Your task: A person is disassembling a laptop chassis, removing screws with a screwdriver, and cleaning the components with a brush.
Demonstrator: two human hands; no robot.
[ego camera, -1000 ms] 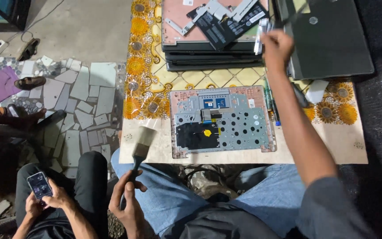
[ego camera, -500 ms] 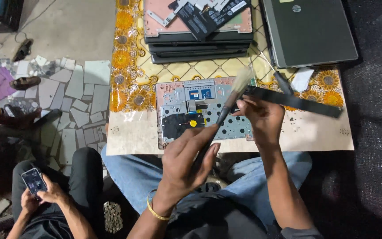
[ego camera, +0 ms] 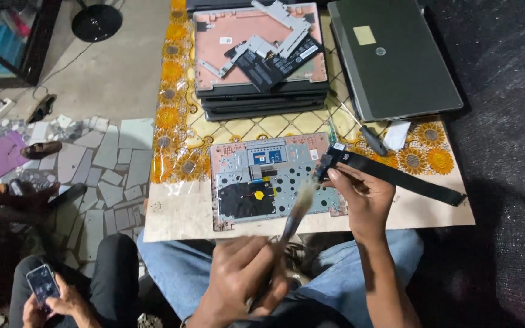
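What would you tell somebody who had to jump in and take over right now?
Left hand: grips a brush, bristles over the opened laptop base.
Right hand: holds one end of a long black strip part at the base's right edge.
The base lies on the sunflower-patterned mat; a screwdriver rests above the strip.
Done: base is open.
Left: I cannot tell how much is brushed.

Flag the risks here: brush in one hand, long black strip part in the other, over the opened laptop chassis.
1. The brush is blurred mid-sweep close to the black strip part; it could knock the end the right hand pinches.
2. The strip's far end juts toward the table edge and could snag.
3. The screwdriver lies loose near the right hand.
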